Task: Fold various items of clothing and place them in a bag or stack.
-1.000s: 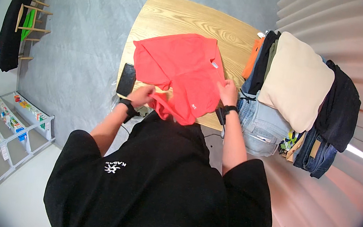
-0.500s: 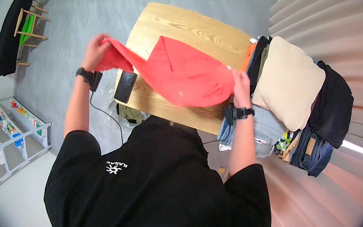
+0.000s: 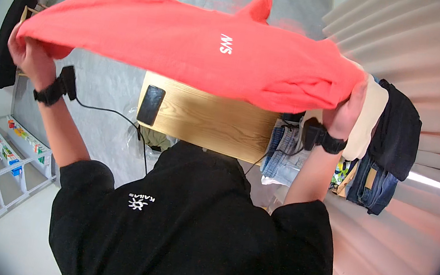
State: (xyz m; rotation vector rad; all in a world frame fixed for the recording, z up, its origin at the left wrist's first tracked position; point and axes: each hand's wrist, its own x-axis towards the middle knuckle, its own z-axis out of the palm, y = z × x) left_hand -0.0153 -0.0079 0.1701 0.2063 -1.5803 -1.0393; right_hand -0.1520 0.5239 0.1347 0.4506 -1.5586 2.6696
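A coral-red garment [image 3: 177, 44] is stretched out in the air between my two hands, above the table. Small white lettering shows on its middle, and one part of it sticks up at the far edge. Whether it is a top or trousers I cannot make out. My left hand [image 3: 35, 60] is closed on its left end, far out past the table. Its right end is bunched in my right hand [image 3: 344, 116], in front of the clothes pile; cloth hides some of those fingers. Black straps with small dark devices and cables are on both wrists.
A wooden table [image 3: 211, 119] bears a dark phone [image 3: 151, 105] near its left edge. At the right are a cream folded garment [image 3: 376, 102], black clothing [image 3: 400, 128] and jeans [image 3: 376, 188], beside a curtain [image 3: 393, 245]. A white rack [image 3: 13, 168] stands at lower left.
Both my hands have moved outward and apart, and the garment has risen off the table. It has gone from drooping folds to a long stretched band with its lettering showing.
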